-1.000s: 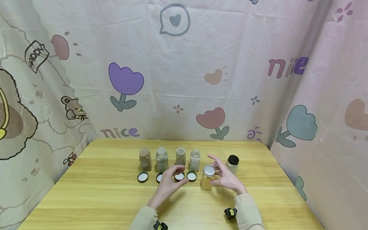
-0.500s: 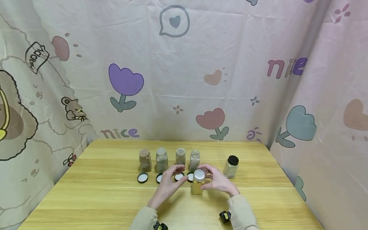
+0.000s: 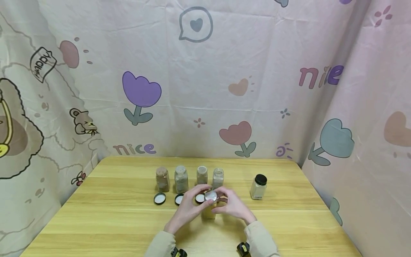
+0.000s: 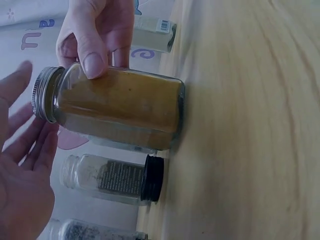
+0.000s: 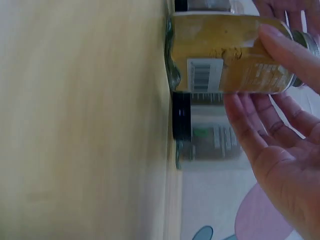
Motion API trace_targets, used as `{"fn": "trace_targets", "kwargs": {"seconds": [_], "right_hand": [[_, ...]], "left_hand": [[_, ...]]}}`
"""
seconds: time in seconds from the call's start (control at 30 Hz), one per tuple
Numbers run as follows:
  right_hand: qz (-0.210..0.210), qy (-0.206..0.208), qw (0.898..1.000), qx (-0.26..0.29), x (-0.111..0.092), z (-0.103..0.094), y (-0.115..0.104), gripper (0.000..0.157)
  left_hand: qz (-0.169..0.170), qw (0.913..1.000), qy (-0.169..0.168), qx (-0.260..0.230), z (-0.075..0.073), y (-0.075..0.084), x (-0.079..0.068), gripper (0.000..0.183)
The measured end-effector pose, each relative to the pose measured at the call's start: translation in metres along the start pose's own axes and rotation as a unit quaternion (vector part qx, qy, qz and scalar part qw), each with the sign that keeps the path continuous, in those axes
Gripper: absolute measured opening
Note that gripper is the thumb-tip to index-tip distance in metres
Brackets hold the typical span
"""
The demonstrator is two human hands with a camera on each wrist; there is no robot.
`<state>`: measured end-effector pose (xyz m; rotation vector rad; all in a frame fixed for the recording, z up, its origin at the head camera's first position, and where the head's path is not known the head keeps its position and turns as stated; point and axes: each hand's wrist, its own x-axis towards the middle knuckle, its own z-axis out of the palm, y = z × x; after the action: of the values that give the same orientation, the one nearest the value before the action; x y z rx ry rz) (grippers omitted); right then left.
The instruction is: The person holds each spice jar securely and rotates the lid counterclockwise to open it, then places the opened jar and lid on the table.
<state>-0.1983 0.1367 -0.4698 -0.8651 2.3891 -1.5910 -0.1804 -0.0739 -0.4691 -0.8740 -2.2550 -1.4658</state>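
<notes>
A spice jar [image 3: 209,214] of yellow-brown powder with a silver screw lid [image 3: 211,195] stands upright near the table's middle. My right hand [image 3: 233,206] grips it from the right. In the right wrist view, the thumb [image 5: 286,47] lies across the jar's side, with fingers around the back and a barcode label [image 5: 204,75] showing. My left hand [image 3: 188,206] is on the other side, thumb and fingers spread around the lid. A gap shows between the left thumb [image 4: 17,82] and the silver lid in the left wrist view.
Behind stand several lidless spice jars in a row, among them a reddish-brown one [image 3: 162,180] and a grey one [image 3: 181,180]. Black-rimmed lids [image 3: 159,198] lie before them, some partly hidden by my hands. A black-capped jar [image 3: 258,187] stands to the right. A printed curtain [image 3: 192,71] hangs behind the table.
My right hand has carried the silver-lidded jar leftward from beside the black-capped jar to my left hand. The left hand has stayed nearly in place.
</notes>
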Motion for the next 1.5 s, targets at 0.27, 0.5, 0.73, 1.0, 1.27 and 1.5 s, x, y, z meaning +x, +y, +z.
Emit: {"fn": "trace_targets", "kwargs": {"seconds": [0.27,0.5,0.73,1.0,1.27,1.5], "right_hand": [[0.001,0.009,1.000,0.015,0.003,0.008,0.000,0.051],[0.012,0.023,1.000,0.012,0.002,0.010,-0.005,0.051],[0.011,0.026,1.000,0.009,0.002,0.011,-0.006,0.051],[0.005,0.027,1.000,0.009,0.003,0.011,-0.005,0.050],[0.006,0.025,1.000,0.008,0.005,0.012,-0.002,0.048],[0.007,0.015,1.000,0.013,0.004,0.010,-0.004,0.047]], "left_hand": [[0.029,0.9982,-0.050,0.020,-0.008,0.002,-0.001,0.045],[0.055,0.9963,-0.038,0.054,-0.005,0.002,-0.001,0.041],[0.043,0.9962,-0.033,0.069,-0.002,0.004,-0.001,0.038],[0.033,0.9967,-0.002,0.074,0.002,0.007,-0.001,0.038],[0.013,0.9959,0.032,0.084,0.007,0.005,-0.001,0.044],[0.030,0.9966,-0.060,0.048,-0.007,0.005,-0.001,0.035]]}}
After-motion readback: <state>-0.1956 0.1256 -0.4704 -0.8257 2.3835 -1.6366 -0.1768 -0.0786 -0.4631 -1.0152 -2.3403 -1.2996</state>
